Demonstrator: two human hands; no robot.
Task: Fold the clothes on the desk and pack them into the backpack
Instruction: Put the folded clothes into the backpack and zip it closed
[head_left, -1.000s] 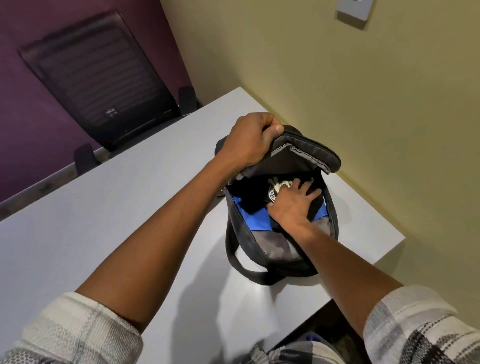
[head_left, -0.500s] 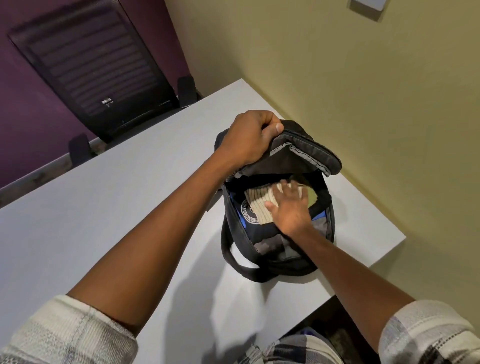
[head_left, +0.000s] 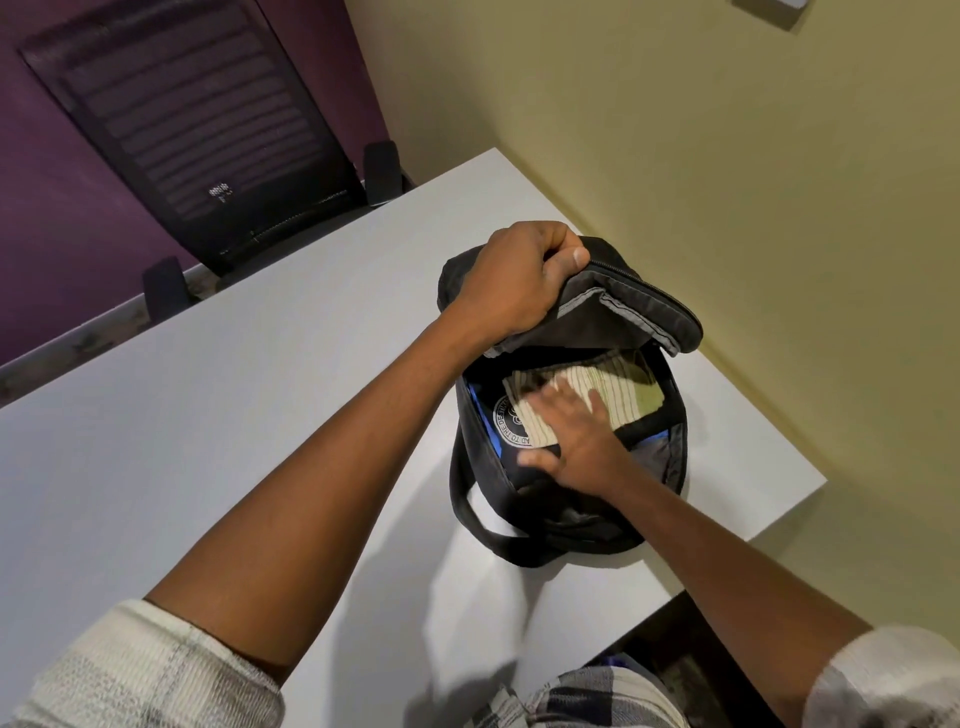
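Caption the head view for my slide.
Left hand holds the backpack open while right hand presses folded clothes inside.

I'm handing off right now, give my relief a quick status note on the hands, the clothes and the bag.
Left hand grips the top flap of the black fabric backpack, holding it open on the white desk.
Right hand lies flat, fingers straight, on the folded cream ribbed garment inside the backpack.
Beneath it sits a dark garment with a round white logo.
Done: no clothes visible on the desk.
Left: press the load down, withdraw the hand, close the backpack.

Office: white desk (head_left: 208, 415), mesh swivel chair (head_left: 197, 130).
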